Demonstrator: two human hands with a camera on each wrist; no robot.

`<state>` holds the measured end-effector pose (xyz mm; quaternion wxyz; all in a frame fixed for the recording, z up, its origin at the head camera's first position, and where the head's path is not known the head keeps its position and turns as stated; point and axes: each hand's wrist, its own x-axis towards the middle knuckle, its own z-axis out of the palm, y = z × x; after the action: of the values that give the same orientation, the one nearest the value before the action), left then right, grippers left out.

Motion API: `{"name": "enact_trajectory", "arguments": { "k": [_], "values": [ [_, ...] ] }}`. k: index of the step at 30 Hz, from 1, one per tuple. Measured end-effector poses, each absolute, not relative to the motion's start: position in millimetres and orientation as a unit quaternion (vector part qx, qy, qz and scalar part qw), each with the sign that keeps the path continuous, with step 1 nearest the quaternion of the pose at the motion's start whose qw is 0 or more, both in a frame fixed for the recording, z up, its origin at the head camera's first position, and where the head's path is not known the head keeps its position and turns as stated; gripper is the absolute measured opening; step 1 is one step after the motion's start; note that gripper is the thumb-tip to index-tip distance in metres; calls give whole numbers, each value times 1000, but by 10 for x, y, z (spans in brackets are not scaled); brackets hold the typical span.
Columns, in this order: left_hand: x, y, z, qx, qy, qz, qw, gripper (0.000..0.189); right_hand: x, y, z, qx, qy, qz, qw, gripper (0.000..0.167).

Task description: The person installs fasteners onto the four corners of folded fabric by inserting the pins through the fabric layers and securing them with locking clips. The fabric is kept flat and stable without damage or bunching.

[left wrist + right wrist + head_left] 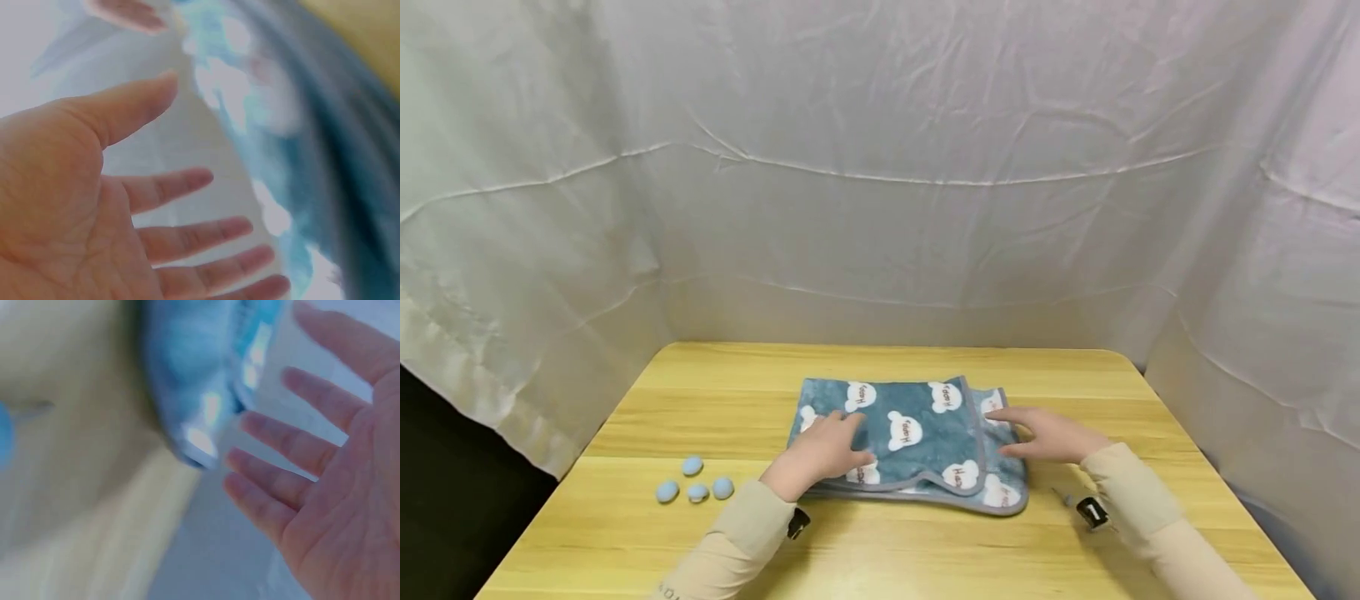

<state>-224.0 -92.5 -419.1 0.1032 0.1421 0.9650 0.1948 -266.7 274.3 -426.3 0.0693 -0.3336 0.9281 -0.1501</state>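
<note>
A folded teal blanket (880, 417) with white bear heads and a grey border lies at the middle of the table, its top layer stopping short of the lower one on the right. Over its left part is my left hand (823, 450); the left wrist view shows that hand's fingers (187, 240) straight and spread, with nothing in the palm. Above the blanket's right edge hovers my right hand (1048, 435), fingers (290, 440) extended and apart in the right wrist view, holding nothing. Whether the left fingertips touch the cloth I cannot tell.
Several light blue round objects (692, 479) lie on the wooden table (880, 550) left of the blanket. Grey-white curtains (880, 233) hang behind the table and along both sides. Near the right wrist, a small thin dark thing (1060, 496) shows over the table.
</note>
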Motion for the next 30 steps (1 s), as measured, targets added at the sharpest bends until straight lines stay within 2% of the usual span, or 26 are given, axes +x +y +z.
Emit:
{"name": "enact_trajectory", "arguments": {
  "k": [4,8,13,20,27,30],
  "values": [
    [-2200,-760,-4049,217,950,208,88,59,-2547,2913,-4095,-325,931,-160,52,42],
    [-2191,-510,-4029,277,931,214,107,53,-2422,3097,-4050,-311,934,-156,78,28],
    [-2230,-208,-4168,330,908,220,133,45,-2295,3265,-4144,-319,927,-159,114,19],
    [-2271,75,-4342,360,898,210,142,34,-2237,3338,-4307,-302,912,-221,165,21],
    [-2231,220,-4465,350,922,141,92,32,-2191,3303,-4416,-288,916,-226,166,25],
    [-2213,229,-4477,341,924,149,85,25,-2159,3269,-4447,-267,921,-230,166,26]
  ]
}}
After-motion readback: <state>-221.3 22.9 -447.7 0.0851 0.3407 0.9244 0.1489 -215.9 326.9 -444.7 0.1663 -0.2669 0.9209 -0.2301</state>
